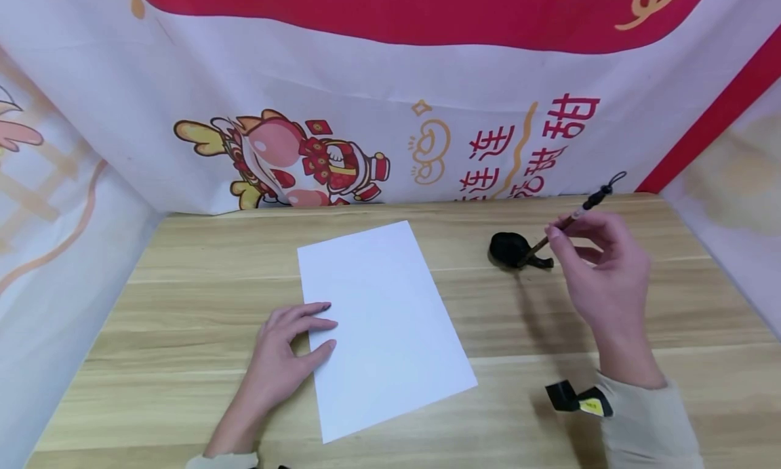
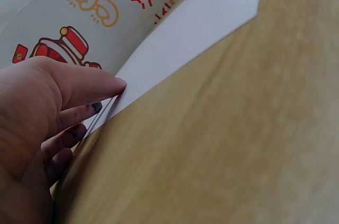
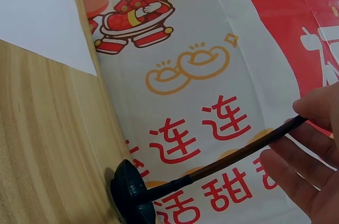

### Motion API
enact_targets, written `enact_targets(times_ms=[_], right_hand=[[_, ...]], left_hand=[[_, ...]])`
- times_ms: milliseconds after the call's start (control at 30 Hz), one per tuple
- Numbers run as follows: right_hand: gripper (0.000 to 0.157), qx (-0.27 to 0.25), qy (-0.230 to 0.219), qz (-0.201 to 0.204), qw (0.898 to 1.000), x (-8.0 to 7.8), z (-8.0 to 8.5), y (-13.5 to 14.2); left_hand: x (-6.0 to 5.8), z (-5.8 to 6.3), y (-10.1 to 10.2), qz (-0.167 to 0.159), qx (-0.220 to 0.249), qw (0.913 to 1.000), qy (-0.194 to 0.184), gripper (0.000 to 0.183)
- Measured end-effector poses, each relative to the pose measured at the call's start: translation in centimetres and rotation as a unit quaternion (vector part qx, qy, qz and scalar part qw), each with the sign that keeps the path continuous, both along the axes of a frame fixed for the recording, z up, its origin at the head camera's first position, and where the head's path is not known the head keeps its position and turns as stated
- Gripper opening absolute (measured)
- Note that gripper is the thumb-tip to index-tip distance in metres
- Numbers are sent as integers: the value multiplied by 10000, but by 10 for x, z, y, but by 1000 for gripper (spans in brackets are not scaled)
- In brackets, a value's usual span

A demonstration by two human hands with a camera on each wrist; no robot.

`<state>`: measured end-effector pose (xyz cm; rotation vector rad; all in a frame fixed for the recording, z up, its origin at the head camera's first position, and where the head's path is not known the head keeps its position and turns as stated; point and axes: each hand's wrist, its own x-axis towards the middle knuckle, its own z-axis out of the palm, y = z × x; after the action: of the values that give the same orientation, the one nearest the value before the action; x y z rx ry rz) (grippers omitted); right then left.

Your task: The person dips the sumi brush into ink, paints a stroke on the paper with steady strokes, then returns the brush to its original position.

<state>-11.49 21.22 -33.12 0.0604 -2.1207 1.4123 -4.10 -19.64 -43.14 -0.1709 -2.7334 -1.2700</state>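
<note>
A blank white sheet of paper lies slightly askew on the wooden table. My left hand rests on its left edge, thumb and fingers spread. In the left wrist view, dark smudges mark some fingertips of that hand. At the upper right, my right hand pinches a writing brush with a brown shaft and a black looped end. The brush slants down to the left, its tip in a small black ink dish with a short handle. The right wrist view shows the brush's dark lower end over the dish.
The wood-grain table ends at a printed cloth backdrop with red characters and a cartoon figure. Cloth walls stand at both sides. A black strap with a yellow label is at the right sleeve.
</note>
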Motion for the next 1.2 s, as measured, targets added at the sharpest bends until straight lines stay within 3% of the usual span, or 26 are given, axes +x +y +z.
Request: enact_targets(times_ms=[400,633,900,1200], right_hand=[[23,-513,252,-58,9983,2,4,1],[33,-494,234,-145,9984,1,3,1],[30,-516,422,-337,9972,0,2,3],[31,-679,818,-3,9943,-1,-1,3]], left_hand=[[1,2,1,-9,-33,9999,-98,29],[2,1,0,-126,-52,9999,17,38],[2,0,-1,-223,-5,9997,41,38],[2,-1,-1,-312,-42,9994,139,35]])
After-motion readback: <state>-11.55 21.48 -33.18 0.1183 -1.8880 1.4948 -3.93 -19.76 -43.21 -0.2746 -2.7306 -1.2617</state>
